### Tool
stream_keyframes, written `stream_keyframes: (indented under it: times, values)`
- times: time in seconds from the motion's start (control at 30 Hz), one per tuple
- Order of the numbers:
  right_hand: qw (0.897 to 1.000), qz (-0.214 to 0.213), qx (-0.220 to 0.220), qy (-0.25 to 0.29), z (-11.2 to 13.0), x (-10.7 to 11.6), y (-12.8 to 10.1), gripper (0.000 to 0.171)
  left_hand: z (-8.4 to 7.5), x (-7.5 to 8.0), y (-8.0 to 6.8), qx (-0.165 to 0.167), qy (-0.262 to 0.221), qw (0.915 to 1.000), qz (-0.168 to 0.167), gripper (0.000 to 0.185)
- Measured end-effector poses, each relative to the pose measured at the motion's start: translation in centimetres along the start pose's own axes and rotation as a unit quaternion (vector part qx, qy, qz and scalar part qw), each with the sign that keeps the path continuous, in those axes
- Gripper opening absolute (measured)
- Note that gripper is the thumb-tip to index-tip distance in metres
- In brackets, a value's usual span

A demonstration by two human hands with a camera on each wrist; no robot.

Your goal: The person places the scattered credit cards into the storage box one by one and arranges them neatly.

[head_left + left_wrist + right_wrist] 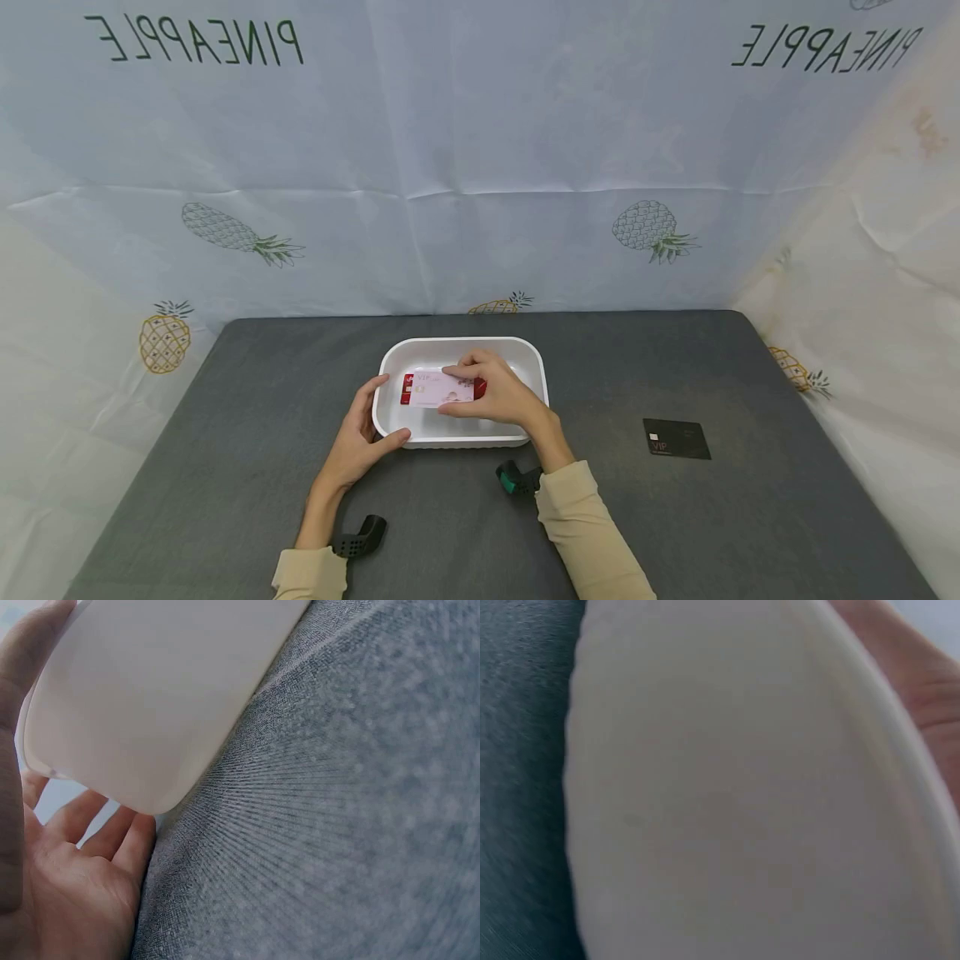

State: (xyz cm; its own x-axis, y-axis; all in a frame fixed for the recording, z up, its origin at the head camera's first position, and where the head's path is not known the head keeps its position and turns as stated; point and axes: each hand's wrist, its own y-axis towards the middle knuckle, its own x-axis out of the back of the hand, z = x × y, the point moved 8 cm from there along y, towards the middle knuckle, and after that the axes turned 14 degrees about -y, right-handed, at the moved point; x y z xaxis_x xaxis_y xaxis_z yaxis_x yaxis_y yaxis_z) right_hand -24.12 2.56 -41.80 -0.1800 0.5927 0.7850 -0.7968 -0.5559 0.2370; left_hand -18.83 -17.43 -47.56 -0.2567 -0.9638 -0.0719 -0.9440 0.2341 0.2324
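Observation:
A white oblong tray [461, 442] with rounded corners sits on the dark grey table. My left hand [358, 437] grips its left end, thumb over the front rim and fingers at the left rim; the left wrist view shows the palm and fingers [120, 844] around that corner. Over the inside of the tray, my right hand [495, 392] pinches a pale pink VIP card [438, 389] between thumb and fingers. A red card [406, 389] shows from under the pink one at both ends. In the right wrist view, the tray wall [720, 787] hides the fingertips and cards.
A black VIP card [677, 439] lies flat on the table [600, 533], to the right of the tray. Behind the table hangs a pale cloth [450, 125] printed with pineapples, with more cloth along both sides. Each wrist wears a black camera mount [362, 537].

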Motion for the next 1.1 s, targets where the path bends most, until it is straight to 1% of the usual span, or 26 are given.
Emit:
stream_keyframes:
  times: [0.1,0.27,0.43,0.77,1.1]
  values:
    - [1.000,0.007,-0.010,0.001,0.0,-0.7,0.1,0.057,0.0,0.0,0.0,0.001,-0.006,1.0000,-0.001,0.089]
    - [0.998,0.040,-0.042,0.000,-0.2,-1.9,0.2,0.058,0.1,0.1,0.0,0.003,-0.005,1.0000,-0.002,0.089]
    - [0.997,0.065,-0.043,-0.009,0.1,-2.7,0.3,0.057,0.1,0.1,0.0,0.005,-0.006,1.0000,-0.003,0.089]
    - [0.990,0.121,-0.069,-0.037,0.5,-4.5,0.3,0.059,0.2,0.1,-0.1,0.003,0.000,1.0000,-0.006,0.088]
    - [0.982,0.156,-0.079,-0.069,0.3,-5.3,0.4,0.053,0.1,0.2,0.0,0.003,0.010,0.9999,-0.012,0.088]
